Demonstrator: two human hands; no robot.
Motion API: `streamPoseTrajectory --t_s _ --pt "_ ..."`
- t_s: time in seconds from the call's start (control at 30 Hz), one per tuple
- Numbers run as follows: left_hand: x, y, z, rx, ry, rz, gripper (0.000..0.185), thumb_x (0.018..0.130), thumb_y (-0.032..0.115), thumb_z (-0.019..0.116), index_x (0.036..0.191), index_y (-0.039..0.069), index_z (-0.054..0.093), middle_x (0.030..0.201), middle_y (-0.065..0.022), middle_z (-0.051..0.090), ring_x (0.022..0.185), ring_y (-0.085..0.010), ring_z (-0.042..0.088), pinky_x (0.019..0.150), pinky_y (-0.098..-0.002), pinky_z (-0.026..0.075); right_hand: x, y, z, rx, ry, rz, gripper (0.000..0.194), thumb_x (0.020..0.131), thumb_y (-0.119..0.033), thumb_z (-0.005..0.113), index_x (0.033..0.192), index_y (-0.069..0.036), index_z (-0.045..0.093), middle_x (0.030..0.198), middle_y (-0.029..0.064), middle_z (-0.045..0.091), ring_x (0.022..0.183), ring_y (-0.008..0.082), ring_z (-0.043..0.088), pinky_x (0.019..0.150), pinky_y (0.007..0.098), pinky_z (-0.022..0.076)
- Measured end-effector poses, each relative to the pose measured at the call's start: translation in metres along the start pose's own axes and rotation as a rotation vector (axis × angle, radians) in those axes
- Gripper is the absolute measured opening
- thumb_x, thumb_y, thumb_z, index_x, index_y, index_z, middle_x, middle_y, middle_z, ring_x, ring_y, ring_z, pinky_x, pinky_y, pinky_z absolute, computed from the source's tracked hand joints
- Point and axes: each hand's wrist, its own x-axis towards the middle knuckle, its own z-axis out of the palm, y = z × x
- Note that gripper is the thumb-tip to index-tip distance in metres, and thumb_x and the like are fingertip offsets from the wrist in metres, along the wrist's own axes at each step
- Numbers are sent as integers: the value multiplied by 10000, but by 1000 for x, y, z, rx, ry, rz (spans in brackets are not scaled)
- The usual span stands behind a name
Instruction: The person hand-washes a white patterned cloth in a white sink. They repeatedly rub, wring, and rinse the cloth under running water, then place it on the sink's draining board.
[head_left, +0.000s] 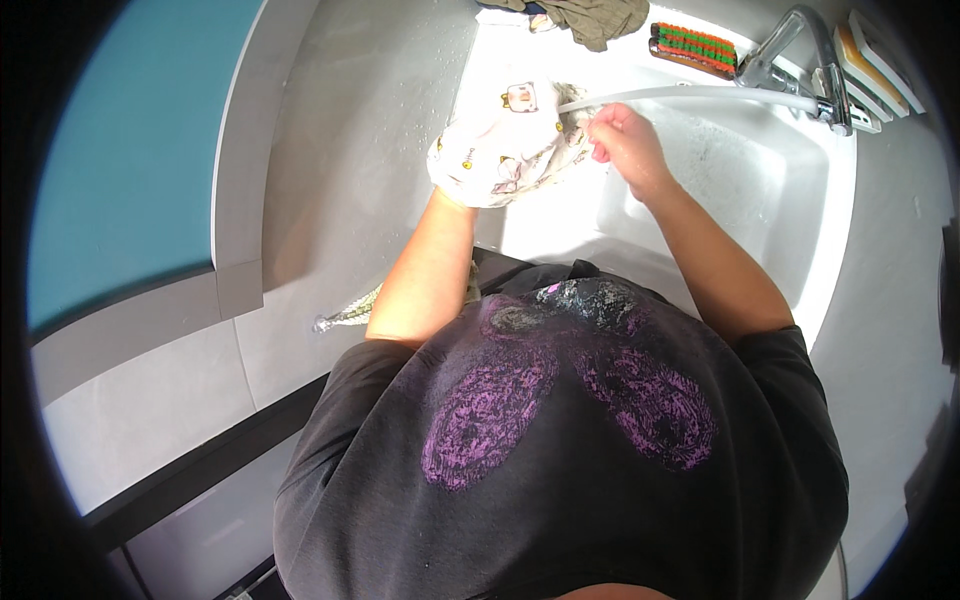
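Observation:
A white cloth with small cartoon prints (495, 154) covers my left hand up to the wrist, so its fingers are hidden. My right hand (626, 146) is beside the cloth's right edge, over the near-left side of the white sink basin (720, 172), with its fingers curled. Whether it pinches anything cannot be told. A white hose (697, 92) runs from the chrome faucet (832, 82) leftwards to the cloth, passing just above my right hand.
A scrubbing brush with orange and green bristles (694, 46) lies on the sink's back rim, left of the faucet. Olive-brown fabric (600, 21) is heaped at the back left. Several upright flat items (877, 67) stand behind the faucet. A grey wall borders the left side.

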Motion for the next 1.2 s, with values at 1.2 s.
streamPoseTrajectory --t_s 1.2 --pt "18 4 23 -9 -15 29 418 850 222 642 1218 43 559 1170 -94 609 1069 -203 587 929 -323 469 10 -35 8 100 -85 160 442 742 -258 708 1089 -14 586 938 62 624 841 156 612 711 311 503"
